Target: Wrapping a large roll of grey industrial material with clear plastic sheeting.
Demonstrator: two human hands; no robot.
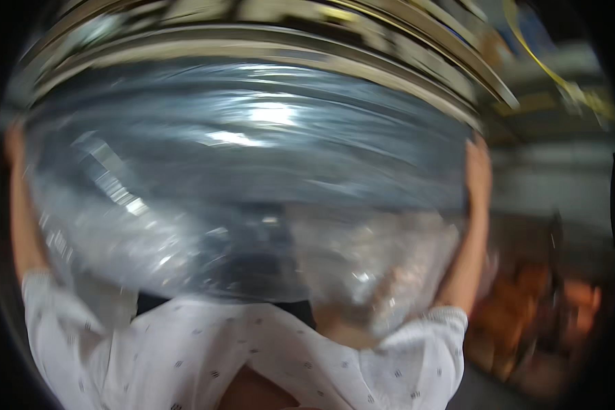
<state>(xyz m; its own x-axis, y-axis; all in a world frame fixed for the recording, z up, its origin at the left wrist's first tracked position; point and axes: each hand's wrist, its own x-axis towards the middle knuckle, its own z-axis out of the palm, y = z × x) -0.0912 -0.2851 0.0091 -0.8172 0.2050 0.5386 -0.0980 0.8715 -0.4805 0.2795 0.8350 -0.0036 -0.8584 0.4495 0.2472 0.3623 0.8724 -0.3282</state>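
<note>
A large, wide bundle wrapped in shiny clear plastic (253,157) fills the space in front of my chest. Its far part looks dark grey; the near part is see-through and crinkled. Both my arms stretch out around it. At its far left end my left hand (15,142) grips the edge, blurred and partly cut off by the dark rim of the view. My right hand (479,167) presses against the opposite end, fingers pointing forward along the side. What lies inside the plastic is too blurred to make out.
Beyond the bundle run long pale shelf or table edges (417,34), smeared by motion. A yellow cord or hose (536,58) hangs at the upper right. Orange-brown objects (519,307), blurred, stand low on the right.
</note>
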